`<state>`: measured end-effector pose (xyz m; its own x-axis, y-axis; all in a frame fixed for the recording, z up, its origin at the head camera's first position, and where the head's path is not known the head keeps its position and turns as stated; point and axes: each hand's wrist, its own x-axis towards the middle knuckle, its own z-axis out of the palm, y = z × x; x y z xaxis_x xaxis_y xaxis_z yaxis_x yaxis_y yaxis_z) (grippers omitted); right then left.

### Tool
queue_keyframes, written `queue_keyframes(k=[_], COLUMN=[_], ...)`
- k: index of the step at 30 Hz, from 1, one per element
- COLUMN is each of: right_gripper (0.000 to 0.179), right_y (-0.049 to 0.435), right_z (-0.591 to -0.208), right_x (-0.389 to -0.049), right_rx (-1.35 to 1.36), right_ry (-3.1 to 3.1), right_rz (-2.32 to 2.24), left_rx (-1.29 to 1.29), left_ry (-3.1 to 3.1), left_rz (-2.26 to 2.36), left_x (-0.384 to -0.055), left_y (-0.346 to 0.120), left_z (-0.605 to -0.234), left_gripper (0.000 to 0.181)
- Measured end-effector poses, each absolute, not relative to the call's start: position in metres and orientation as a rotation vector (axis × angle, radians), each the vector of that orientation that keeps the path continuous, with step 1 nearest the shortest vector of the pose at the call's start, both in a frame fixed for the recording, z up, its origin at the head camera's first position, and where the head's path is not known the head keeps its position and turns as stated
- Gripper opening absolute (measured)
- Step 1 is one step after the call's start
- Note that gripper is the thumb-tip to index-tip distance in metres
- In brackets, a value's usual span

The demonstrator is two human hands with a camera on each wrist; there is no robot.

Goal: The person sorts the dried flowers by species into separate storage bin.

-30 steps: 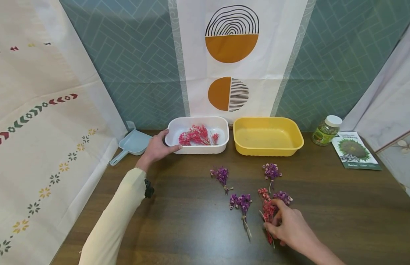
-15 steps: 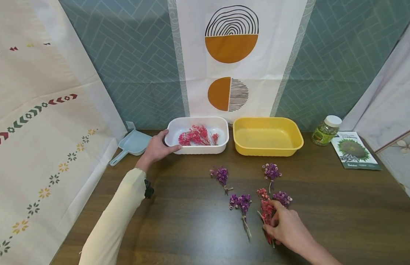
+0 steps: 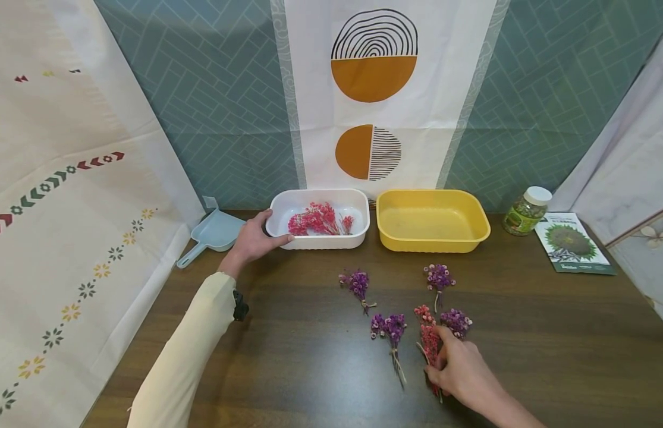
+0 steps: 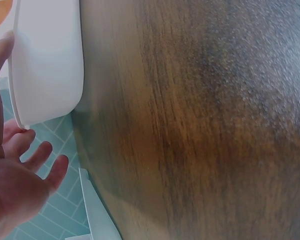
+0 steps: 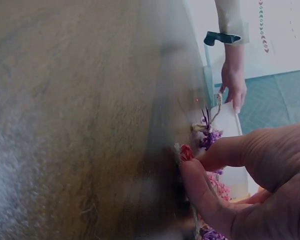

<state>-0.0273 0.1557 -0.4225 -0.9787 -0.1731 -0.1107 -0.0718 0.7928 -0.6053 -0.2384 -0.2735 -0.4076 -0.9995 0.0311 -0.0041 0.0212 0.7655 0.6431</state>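
A bunch of red dried flowers (image 3: 430, 339) lies at the front right of the table, and my right hand (image 3: 462, 371) pinches it between thumb and fingers. In the right wrist view, a bit of red (image 5: 186, 152) shows at the fingertips. Bunches of purple dried flowers lie around it: one behind (image 3: 439, 277), one partly behind the hand (image 3: 456, 323), and two (image 3: 393, 329) (image 3: 358, 283) to the left. My left hand (image 3: 255, 239) holds the left corner of a white plastic tub (image 3: 331, 242), thumb along the front rim. Red dried flowers (image 3: 321, 219) lie inside the tub.
A yellow plastic tub (image 3: 433, 245) stands right of the white one. A light blue dustpan (image 3: 219, 230) lies behind my left hand. At the back right are a jar with a white lid (image 3: 528, 211) and a seed packet (image 3: 574, 244). Cloth hangs behind the table.
My right hand has shifted slightly left, and the red bunch in its fingers has turned a little. The left hand stays at the white tub.
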Motion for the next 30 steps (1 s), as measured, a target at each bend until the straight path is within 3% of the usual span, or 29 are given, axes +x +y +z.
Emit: queue_keyframes(k=[30], right_gripper=[0.066], right_y=[0.1577], right_z=[-0.4154], right_x=[-0.0205], right_rx=[-0.271], right_ry=[2.889], right_rz=[-1.010], left_rx=[0.047], left_ry=[2.968], left_rz=[1.049], left_x=[-0.2388], left_y=[-0.2738], left_z=[-0.4105], left_gripper=[0.106])
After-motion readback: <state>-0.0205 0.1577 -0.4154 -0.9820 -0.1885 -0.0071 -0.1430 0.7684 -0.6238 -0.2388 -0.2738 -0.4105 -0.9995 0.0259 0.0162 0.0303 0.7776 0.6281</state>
